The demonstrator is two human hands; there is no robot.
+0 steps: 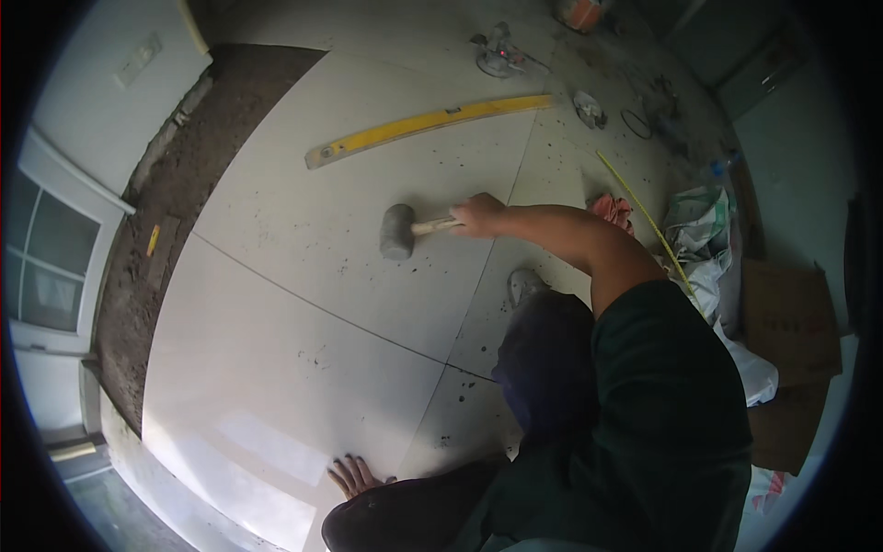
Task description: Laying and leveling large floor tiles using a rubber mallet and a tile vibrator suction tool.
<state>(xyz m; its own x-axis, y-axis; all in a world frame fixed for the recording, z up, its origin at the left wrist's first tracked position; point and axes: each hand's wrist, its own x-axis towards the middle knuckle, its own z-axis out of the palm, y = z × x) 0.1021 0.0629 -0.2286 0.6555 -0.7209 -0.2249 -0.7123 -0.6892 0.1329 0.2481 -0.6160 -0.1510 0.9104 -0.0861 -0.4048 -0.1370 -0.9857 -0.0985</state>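
My right hand (480, 216) is wrapped round the wooden handle of a rubber mallet (398, 232), whose thick grey head is over a large pale floor tile (368, 198). Whether the head touches the tile or hovers just above it, I cannot tell. Low in the view, my left hand (353, 476) lies on another pale tile (276, 368) with its fingers spread, partly hidden by my knee. A long yellow spirit level (428, 124) rests on the tile beyond the mallet.
Bare dark soil (221, 120) runs along the left beside a white-framed door (101, 239). Farther off lies a suction-cup lifter (499, 57). A yellow tape measure strip (644, 207), white sacks (704, 230) and cardboard (791, 313) are at the right.
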